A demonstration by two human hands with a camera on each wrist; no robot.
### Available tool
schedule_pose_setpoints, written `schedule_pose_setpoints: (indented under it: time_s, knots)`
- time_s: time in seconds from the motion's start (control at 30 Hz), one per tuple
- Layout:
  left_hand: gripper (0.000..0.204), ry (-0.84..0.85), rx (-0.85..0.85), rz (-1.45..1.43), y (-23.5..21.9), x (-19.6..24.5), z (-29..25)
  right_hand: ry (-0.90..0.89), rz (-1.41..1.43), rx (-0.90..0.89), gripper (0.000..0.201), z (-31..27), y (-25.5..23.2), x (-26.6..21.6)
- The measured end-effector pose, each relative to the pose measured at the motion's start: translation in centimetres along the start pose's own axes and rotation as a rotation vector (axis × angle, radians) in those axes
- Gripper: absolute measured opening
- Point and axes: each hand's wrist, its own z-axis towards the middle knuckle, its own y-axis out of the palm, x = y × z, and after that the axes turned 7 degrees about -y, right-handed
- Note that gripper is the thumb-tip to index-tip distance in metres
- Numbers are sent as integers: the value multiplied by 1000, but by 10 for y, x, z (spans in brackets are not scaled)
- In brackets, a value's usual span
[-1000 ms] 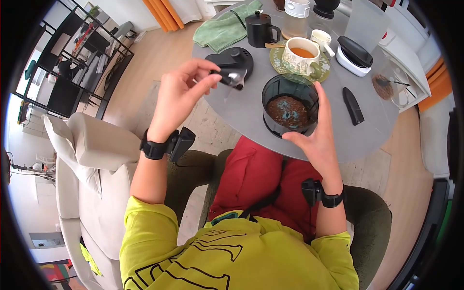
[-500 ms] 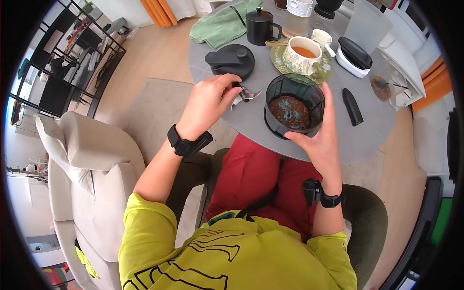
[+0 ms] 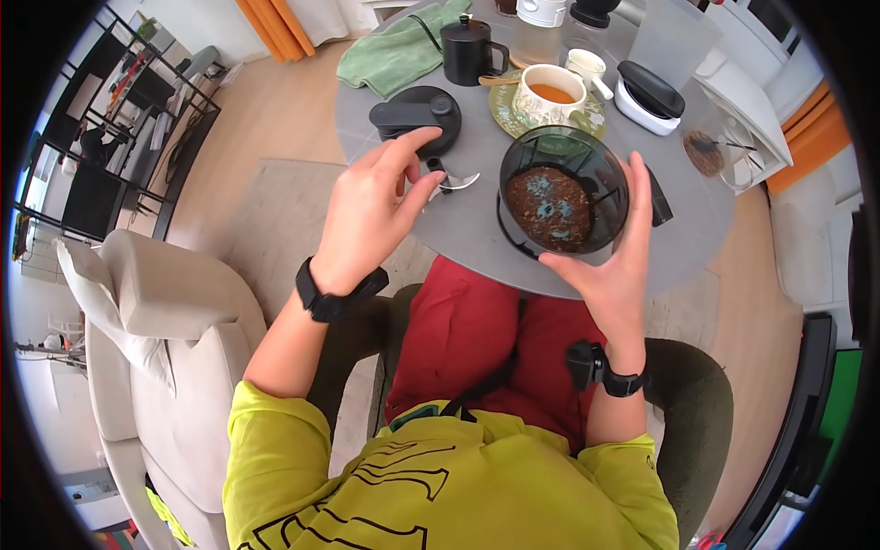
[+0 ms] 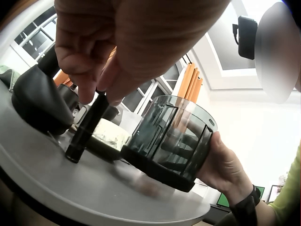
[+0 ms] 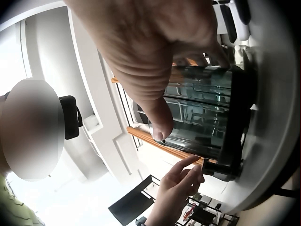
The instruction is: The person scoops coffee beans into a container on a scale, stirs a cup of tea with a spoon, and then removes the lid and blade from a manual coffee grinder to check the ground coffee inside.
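Observation:
My right hand [image 3: 612, 275] holds a smoky clear chopper bowl [image 5: 197, 113], thumb low on the near side and fingers along the far wall. The bowl is tilted, with its black base close over the table, and ground brown stuff with bluish patches [image 3: 550, 209] inside. My left hand [image 3: 371, 206] is just left of it, thumb and index finger parted around the top of a chopper blade. This blade [image 4: 83, 134] has a black shaft that stands on the table and curved metal wings.
A black chopper lid [image 3: 417, 119] lies behind the left hand. Farther back are a black pot [image 3: 467, 55], a green cloth [image 3: 403, 57] and a cup of orange liquid [image 3: 552, 96] on a green plate. A black-handled object [image 3: 658, 206] lies right of the bowl.
The left hand brought the blade down onto the table, and its finger and thumb have spread apart. The right hand has raised and tilted the bowl.

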Motion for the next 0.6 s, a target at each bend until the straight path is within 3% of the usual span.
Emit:
schedule_pose_setpoints:
  time_s: [0.07, 0.17, 0.3, 0.37, 0.4, 0.5, 0.6]
  knots:
    - [44, 49, 52, -118, -7, 13, -3, -21, -49, -11, 113, -5, -8, -2]
    - [52, 162, -14, -214, -10, 24, -8, -36, -65, -77, 117, -14, -15, -10]
    - [55, 142, -96, -291, -18, 32, -12, -20, -28, 13, 128, -23, -20, -12]
    - [57, 112, -180, -411, -22, 33, -15, -85, 121, -10, 124, -30, -22, -19]
    - [58, 115, -196, -447, -23, 33, -15, -25, 40, -16, 134, -33, -24, -22]
    - [66, 78, -314, -527, -30, 36, -16, -50, -51, 37, 135, -38, -32, -20]
    - [81, 132, -460, -483, -26, 36, -18, -88, 32, -23, 134, -42, -26, -27]
